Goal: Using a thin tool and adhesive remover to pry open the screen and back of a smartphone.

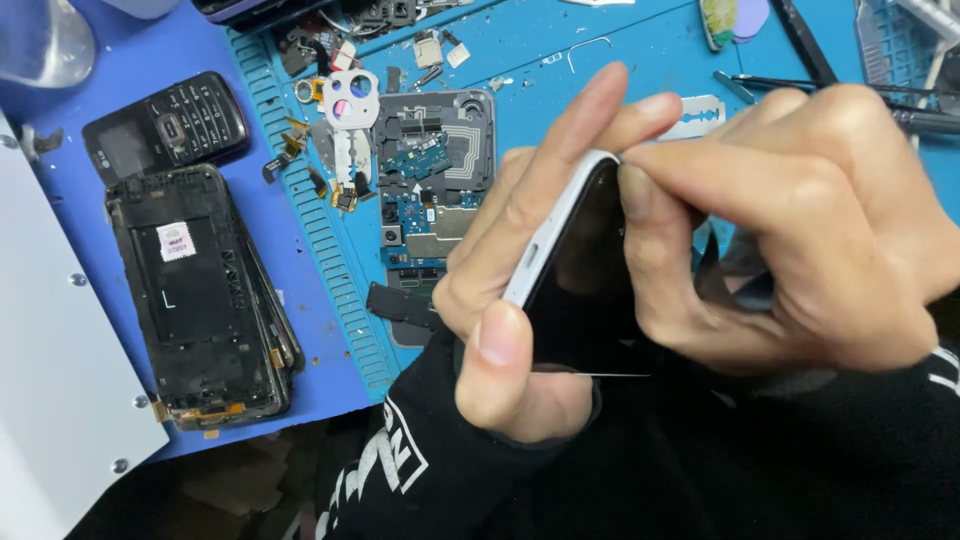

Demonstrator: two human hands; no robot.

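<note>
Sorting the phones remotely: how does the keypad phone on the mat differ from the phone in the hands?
The keypad phone lies flat on the blue mat, untouched; the white-edged phone is held up on edge by the left hand and right hand. The first shows buttons and a black body; the second a dark glass face. Both look whole.

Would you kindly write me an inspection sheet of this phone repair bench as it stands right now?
Surface: blue repair mat with a ribbed strip, on a blue bench.
Job's things: smartphone with pale frame and dark screen, held up on edge between both hands.
Clutter: opened phone body showing circuit boards; black stripped phone frame; black keypad phone; white camera cover; razor blade; tweezers; small loose parts along the far edge.
Grippers: left hand grips the smartphone's edge; right hand pinches its upper corner.
Cables: nothing seen.
Surroundings: white panel with screws at left; black sleeves with white print.
</note>
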